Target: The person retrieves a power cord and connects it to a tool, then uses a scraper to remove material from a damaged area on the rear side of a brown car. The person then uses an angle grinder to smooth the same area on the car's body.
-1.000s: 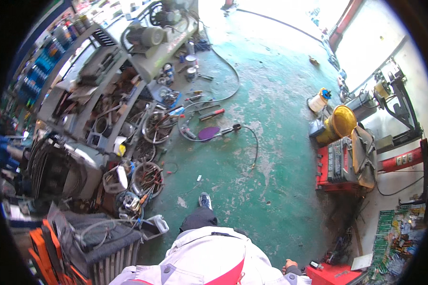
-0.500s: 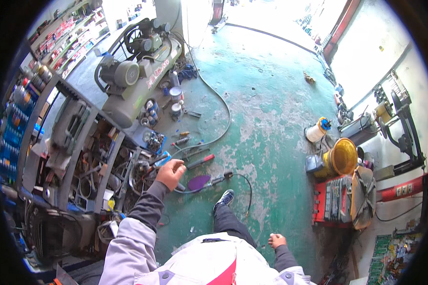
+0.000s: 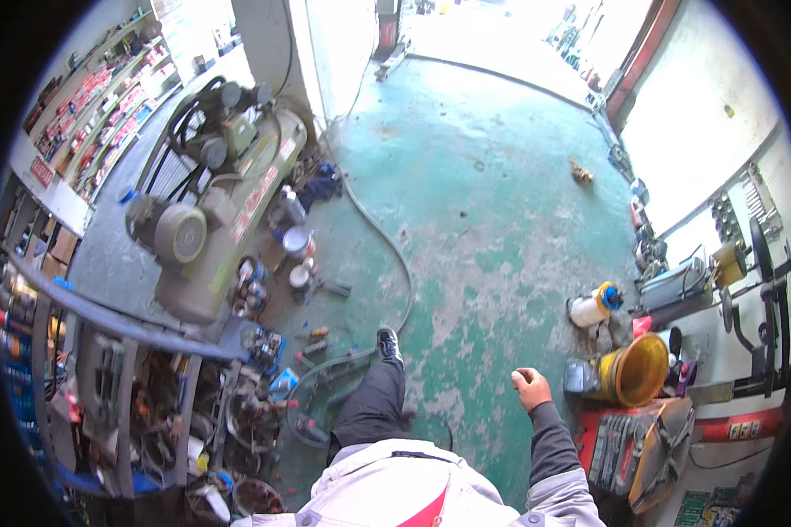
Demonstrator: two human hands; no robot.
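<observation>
My right hand (image 3: pixel 531 388) is raised at the lower right, held over the floor with its arm reaching forward. Its fingers are curled in, with the thumb on the far side, and nothing shows in them. It touches nothing; the closest thing to its right is a yellow bucket (image 3: pixel 643 369) lying on its side. My left hand is out of view. One shoe (image 3: pixel 389 344) is stretched forward beside a grey hose (image 3: pixel 398 256) that runs along the green floor (image 3: pixel 475 263).
An air compressor (image 3: pixel 204 237) stands at the left behind low shelving (image 3: pixel 163 338) crammed with parts. Paint cans (image 3: pixel 297 241) crowd the floor beside it. On the right are a white container with a blue top (image 3: pixel 594 304) and a red toolbox (image 3: pixel 620 443). A bright doorway opens far ahead.
My view has moved forward, with a different foot now in front. My left hand has dropped out of sight; my right hand has swung up and forward. The purple disc is no longer visible.
</observation>
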